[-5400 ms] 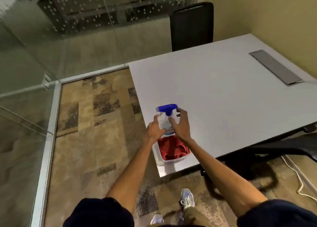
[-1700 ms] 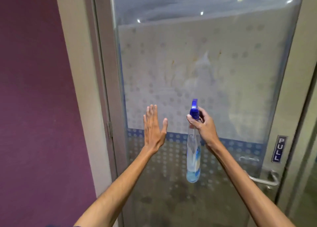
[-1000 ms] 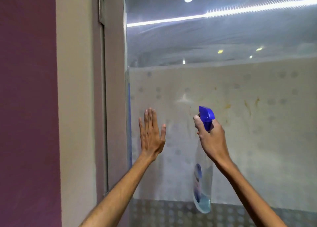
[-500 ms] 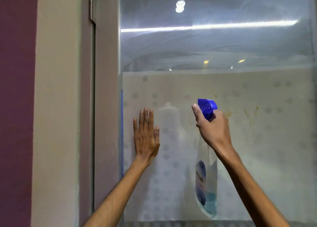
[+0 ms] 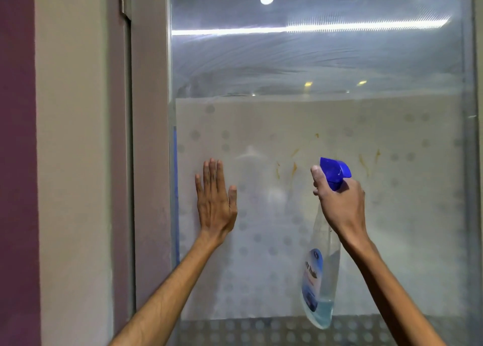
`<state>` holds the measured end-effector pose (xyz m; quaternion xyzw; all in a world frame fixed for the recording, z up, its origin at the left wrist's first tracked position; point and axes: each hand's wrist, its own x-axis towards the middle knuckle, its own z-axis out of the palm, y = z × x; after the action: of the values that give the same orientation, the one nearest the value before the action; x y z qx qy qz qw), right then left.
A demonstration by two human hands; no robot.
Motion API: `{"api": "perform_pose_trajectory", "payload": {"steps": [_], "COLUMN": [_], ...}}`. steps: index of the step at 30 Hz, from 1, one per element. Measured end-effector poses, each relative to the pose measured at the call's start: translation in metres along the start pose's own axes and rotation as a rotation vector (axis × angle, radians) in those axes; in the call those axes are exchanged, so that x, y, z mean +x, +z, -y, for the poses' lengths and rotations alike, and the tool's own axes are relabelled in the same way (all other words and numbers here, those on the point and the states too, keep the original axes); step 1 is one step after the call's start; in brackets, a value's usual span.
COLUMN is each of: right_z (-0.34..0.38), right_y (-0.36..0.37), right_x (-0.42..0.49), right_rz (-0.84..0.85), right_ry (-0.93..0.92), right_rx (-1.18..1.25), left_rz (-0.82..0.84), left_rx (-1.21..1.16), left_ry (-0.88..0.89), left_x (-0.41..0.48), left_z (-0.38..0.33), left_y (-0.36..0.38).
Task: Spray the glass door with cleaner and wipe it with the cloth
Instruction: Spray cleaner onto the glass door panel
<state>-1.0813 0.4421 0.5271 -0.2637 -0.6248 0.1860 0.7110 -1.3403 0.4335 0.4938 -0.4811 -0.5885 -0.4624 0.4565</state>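
The glass door (image 5: 326, 89) fills the view, clear on top and frosted with dots below, with several orange-brown streaks (image 5: 294, 168) on the frosted part. My left hand (image 5: 215, 202) lies flat on the glass near its left edge, fingers straight and pointing up. My right hand (image 5: 339, 202) grips the neck of a clear spray bottle (image 5: 320, 280) with a blue trigger head (image 5: 335, 171), nozzle aimed at the glass; a little blue liquid sits at the bottom. No cloth is in view.
The door's grey frame (image 5: 149, 136) and a beige jamb (image 5: 70, 162) stand to the left, with a purple wall (image 5: 17, 162) beyond. Ceiling lights reflect in the upper glass. A darker dotted band (image 5: 248, 331) runs across the bottom of the pane.
The view shifted slightly. My left hand stays flat on the glass. My right hand with the bottle has drifted a little to the right, nozzle still facing the stained area.
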Motion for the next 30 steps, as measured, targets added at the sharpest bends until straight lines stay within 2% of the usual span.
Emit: {"api": "perform_pose_trajectory", "payload": {"steps": [5, 9, 18, 30], "right_z": [-0.019, -0.032, -0.041, -0.050], "right_y": [-0.023, -0.052, -0.064, -0.094], "right_x": [0.001, 0.014, 0.028, 0.058], "right_rz": [0.015, 0.039, 0.051, 0.003], "right_ry": [0.024, 0.046, 0.022, -0.074], "right_rx": [0.003, 0.020, 0.018, 0.024], "left_rz": [0.060, 0.140, 0.265, 0.250], "left_rx": [-0.040, -0.050, -0.042, -0.016], "left_ry": [0.029, 0.073, 0.114, 0.027], "left_x": [-0.035, -0.059, -0.069, -0.073], "left_z": [-0.035, -0.089, -0.153, -0.161], "left_y": [0.014, 0.035, 0.063, 0.078]}}
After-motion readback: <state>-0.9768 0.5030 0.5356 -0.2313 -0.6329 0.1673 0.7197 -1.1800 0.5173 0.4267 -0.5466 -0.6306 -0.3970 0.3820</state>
